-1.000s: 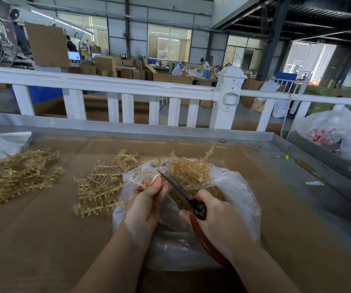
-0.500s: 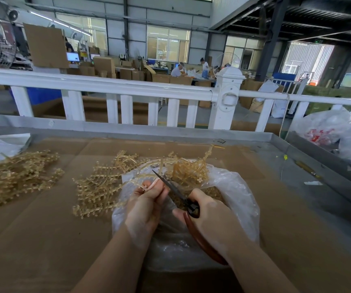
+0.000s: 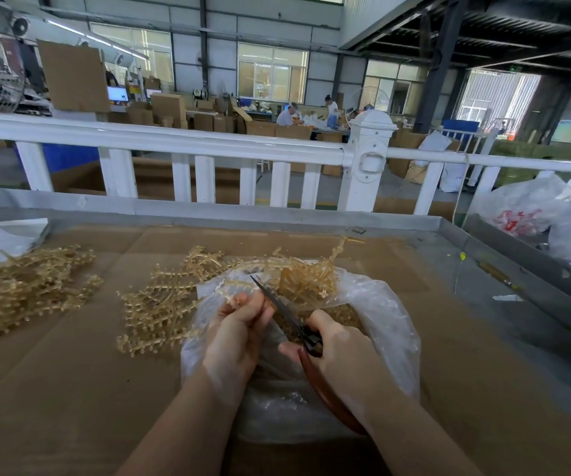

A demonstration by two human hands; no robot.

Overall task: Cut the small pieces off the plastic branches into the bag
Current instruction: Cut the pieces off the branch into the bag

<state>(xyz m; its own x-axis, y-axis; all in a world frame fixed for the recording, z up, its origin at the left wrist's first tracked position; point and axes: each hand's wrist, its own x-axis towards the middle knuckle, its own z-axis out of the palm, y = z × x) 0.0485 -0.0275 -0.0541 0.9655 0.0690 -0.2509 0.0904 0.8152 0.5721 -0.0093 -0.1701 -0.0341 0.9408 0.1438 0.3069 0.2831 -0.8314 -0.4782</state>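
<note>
Risk: left hand pinching a pale gold plastic branch over the clear plastic bag at lower centre, right hand gripping red-handled scissors, whose blades are working close enough to nick fingertips or fling pieces onto the cardboard-covered desk.

the right hand covers most of the scissors handles, so only a brown loop shows below the palm. whether the blades are parted or closed at the tip is too fine to tell. the left hand hides the stem of the plastic branch it pinches. cut pieces inside the clear bag blur into a brownish mass. the left pile of branches is cut off by the frame edge.
</note>
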